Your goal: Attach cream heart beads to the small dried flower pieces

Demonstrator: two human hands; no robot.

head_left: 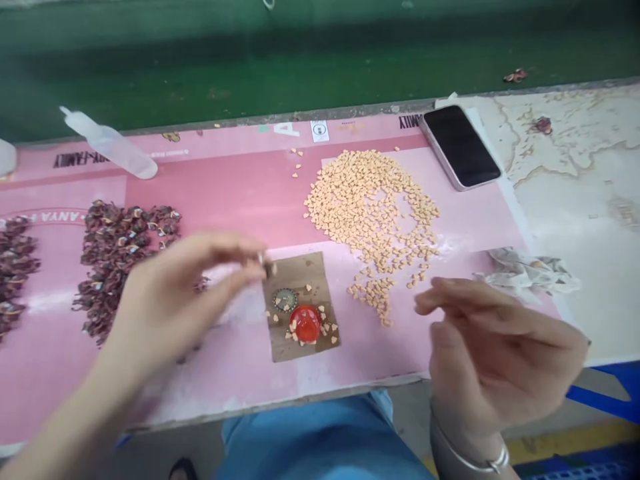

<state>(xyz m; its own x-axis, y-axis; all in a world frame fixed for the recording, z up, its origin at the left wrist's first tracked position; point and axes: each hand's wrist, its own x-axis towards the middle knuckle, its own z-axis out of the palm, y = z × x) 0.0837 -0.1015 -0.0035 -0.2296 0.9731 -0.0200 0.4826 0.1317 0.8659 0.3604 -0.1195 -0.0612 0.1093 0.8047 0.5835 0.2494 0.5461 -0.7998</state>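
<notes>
Pinch grip: my left hand (173,300) closes thumb and forefinger on a small dark piece (269,268) above the brown card (300,277), while my right hand (493,353) hangs open, fingers loosely curled, near the peach heart-shaped beads (373,207) on the pink mat (240,180). Risk: a slackened pinch could drop the piece; a careless sweep of either hand could scatter the loose beads or knock the red dome (305,323) on the card.

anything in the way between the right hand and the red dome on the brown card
Only a trail of pale heart-shaped pieces lying on the pink mat between the right hand and the red dome; nothing taller stands there.
</notes>
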